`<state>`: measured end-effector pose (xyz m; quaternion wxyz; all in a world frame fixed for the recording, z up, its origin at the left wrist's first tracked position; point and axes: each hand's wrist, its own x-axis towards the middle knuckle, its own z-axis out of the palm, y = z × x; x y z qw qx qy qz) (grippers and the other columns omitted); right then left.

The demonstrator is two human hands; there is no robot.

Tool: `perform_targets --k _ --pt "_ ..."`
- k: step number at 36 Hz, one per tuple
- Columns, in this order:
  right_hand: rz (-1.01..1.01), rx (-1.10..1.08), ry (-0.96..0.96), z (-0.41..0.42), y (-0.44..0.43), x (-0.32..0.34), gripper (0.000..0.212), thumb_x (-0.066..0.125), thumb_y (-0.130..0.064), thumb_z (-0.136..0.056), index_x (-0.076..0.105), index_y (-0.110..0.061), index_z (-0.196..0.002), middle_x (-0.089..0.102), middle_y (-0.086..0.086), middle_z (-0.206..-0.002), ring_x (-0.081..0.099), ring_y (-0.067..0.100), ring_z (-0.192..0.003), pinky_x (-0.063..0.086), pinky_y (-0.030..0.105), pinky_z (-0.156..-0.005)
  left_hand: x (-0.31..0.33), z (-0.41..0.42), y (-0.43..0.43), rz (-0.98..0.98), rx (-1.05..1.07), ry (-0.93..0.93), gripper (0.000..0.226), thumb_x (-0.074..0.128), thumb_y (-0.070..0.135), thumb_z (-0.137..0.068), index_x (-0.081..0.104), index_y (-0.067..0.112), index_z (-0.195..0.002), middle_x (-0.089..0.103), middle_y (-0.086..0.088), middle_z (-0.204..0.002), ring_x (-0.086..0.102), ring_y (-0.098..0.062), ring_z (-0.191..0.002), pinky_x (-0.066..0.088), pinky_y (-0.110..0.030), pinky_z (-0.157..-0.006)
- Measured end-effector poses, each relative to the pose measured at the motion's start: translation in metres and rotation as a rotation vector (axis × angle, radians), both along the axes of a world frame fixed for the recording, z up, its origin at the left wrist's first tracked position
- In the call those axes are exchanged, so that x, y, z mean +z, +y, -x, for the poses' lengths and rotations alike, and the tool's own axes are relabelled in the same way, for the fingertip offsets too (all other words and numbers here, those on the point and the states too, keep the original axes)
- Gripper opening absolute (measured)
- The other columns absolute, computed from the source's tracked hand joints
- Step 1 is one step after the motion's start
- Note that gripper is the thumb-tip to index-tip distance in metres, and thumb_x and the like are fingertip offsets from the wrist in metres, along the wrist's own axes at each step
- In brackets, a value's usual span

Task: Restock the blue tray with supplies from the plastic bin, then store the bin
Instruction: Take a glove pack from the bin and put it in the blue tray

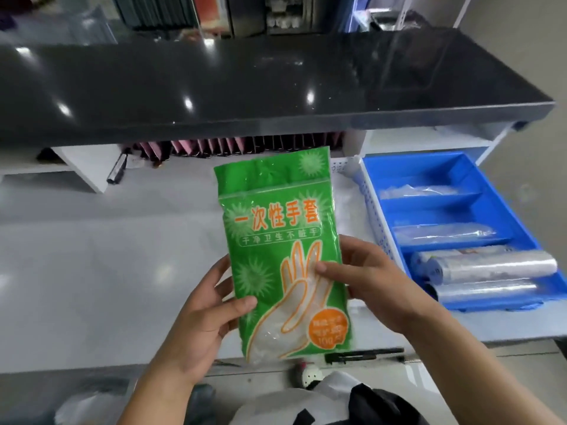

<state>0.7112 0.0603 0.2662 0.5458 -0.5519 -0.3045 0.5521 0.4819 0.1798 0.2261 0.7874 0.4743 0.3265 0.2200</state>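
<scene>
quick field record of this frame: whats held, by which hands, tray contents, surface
held: green glove pack, upright, above the counter
left hand: grips pack's lower left edge, thumb on front
right hand: grips pack's right edge, thumb on front
tray: blue, divided, to the right; far compartment bare
tray contents: clear bag rolls in near compartments, flat clear packs farther back
surface: white counter under a black shelf

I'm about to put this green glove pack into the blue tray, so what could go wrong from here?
1. The green glove pack looks longer than the narrow compartments of the blue tray, so it may not lie flat.
2. The nearest compartments already hold plastic rolls; the pack could perch on them and slide off.
</scene>
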Motion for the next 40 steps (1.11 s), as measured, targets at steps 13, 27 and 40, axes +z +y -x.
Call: perform_targets --k 13,27,40 --pt "-0.141 -0.264 -0.038 -0.141 -0.024 0.024 0.024 0.071 0.002 -0.076 0.072 0.002 -0.100 0.076 0.017 -0.094 0.073 0.023 -0.078 0.058 0.028 -0.064 0.015 -0.171 0.001 -0.129 -0.123 -0.010 0.068 0.081 0.010 -0.068 0.061 0.033 -0.129 0.070 -0.011 -0.121 0.068 -0.030 -0.111 0.058 -0.032 -0.084" --pt "-0.039 -0.390 -1.139 -0.252 -0.047 0.063 0.014 0.072 -0.018 -0.085 0.072 -0.030 -0.091 0.058 -0.023 -0.059 0.048 -0.004 -0.059 0.044 0.029 -0.062 -0.002 -0.261 -0.010 -0.180 -0.249 0.389 0.051 0.068 0.000 -0.088 0.056 0.017 -0.135 0.060 -0.006 -0.131 0.065 -0.012 -0.101 0.054 -0.031 -0.086" --pt "0.323 -0.197 -1.785 -0.315 -0.039 0.038 0.043 0.055 -0.022 -0.091 0.061 -0.042 -0.129 0.072 -0.001 -0.115 0.066 0.035 -0.097 0.046 0.036 -0.069 -0.044 -0.319 -0.039 -0.557 -0.229 0.617 0.069 0.074 0.016 -0.078 0.043 0.036 -0.136 0.064 0.013 -0.119 0.069 -0.014 -0.090 0.061 -0.038 -0.079"
